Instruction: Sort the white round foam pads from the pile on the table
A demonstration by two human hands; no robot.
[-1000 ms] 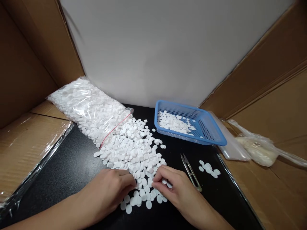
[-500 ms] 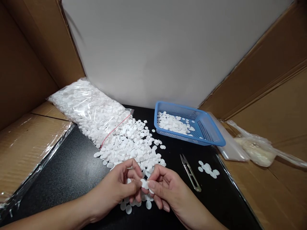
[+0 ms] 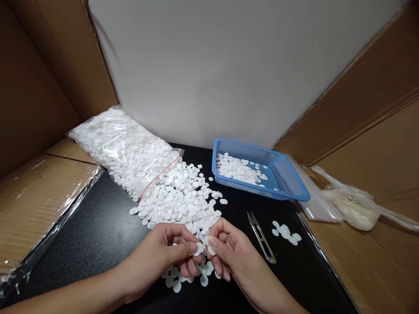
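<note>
My left hand is closed, pinching small round white discs between thumb and fingertips. Just to its right, my right hand also pinches white discs under its thumb. A narrow gap separates the two sets of fingertips. Both hands hover over the near end of a loose pile of white discs, which spills from the mouth of a clear zip bag with a red seal line. How many discs each hand holds I cannot make out.
A blue mesh basket with white discs in it stands at the back right. Metal thread snips lie right of my right hand, beside a small group of discs. Plastic bags rest on cardboard at far right. Cardboard walls flank the black table.
My hands have drawn slightly apart; their fingertips met around the discs before, and now each holds discs separately. The view has shifted a little.
</note>
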